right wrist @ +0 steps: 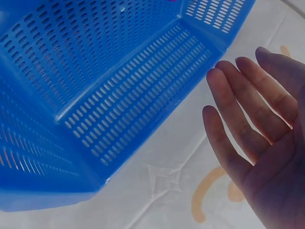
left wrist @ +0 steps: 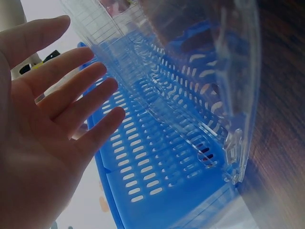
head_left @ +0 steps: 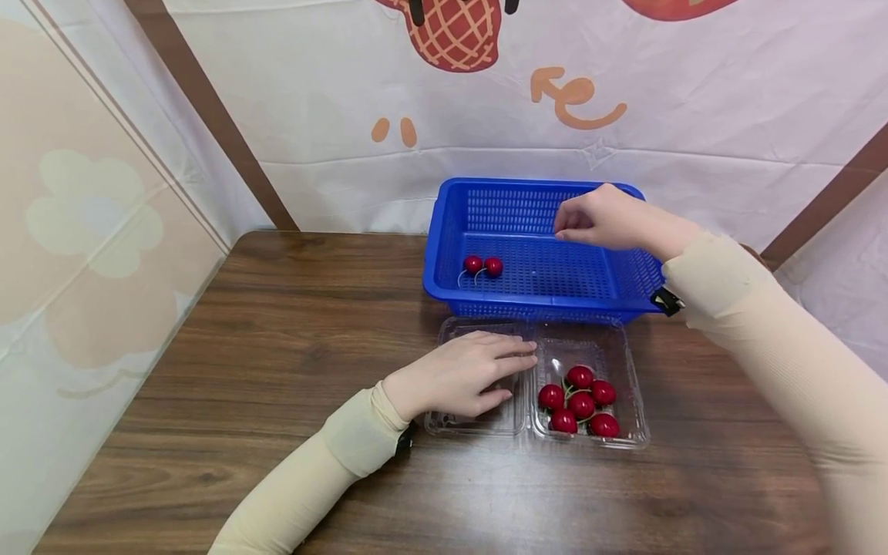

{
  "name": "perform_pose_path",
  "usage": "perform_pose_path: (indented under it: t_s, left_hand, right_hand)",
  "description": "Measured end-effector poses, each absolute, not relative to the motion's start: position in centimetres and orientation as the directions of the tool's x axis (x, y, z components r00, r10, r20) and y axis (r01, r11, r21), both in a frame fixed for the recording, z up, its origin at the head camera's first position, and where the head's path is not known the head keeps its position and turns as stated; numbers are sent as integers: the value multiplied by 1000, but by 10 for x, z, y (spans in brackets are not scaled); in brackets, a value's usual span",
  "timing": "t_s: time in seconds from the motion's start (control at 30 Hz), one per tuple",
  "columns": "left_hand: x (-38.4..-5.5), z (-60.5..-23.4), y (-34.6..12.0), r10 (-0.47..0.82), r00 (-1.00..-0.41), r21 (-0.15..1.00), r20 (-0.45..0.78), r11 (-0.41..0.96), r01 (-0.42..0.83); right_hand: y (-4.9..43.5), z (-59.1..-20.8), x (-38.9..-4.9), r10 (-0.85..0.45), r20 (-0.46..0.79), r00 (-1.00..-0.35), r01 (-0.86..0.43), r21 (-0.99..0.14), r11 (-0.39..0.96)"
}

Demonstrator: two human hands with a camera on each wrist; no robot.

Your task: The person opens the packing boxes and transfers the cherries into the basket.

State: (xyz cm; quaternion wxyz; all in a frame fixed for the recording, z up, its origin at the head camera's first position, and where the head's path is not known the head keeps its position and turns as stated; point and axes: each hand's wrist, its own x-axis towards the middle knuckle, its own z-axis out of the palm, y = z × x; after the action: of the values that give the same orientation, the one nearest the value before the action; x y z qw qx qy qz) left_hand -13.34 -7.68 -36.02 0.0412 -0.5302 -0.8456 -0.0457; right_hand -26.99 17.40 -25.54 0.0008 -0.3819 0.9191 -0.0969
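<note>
My left hand [head_left: 468, 375] lies over the left half of a hinged clear plastic box [head_left: 454, 330], fingers spread and holding nothing. In the box's right half sit several shiny red cherries [head_left: 581, 405] with green stems. Behind the box stands a blue slotted plastic basket [head_left: 433, 254]. Two more cherries [head_left: 493, 267] lie in its left part, stems toward the front. Above the basket's right side hovers my right hand [head_left: 610, 218]; its fingers bend loosely, and the right wrist view shows an empty palm and relaxed fingers [right wrist: 238, 109].
Box and basket stand close together on a brown wood-grain table [head_left: 298, 324]. A white printed cloth [head_left: 312, 100] hangs right behind the basket, and a pale flowered cloth [head_left: 97, 216] runs along the left side. Black wrist straps [head_left: 667, 301] show at the sleeves.
</note>
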Motion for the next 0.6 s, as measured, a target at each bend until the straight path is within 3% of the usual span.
perform_pose_path:
  t_s: [0.6]
  left_hand:
    - [-133,-358,-77,893,-433,43,121,431,901]
  right_hand:
    - [189,-255,-235,-740,145,-656,-754,-166,636]
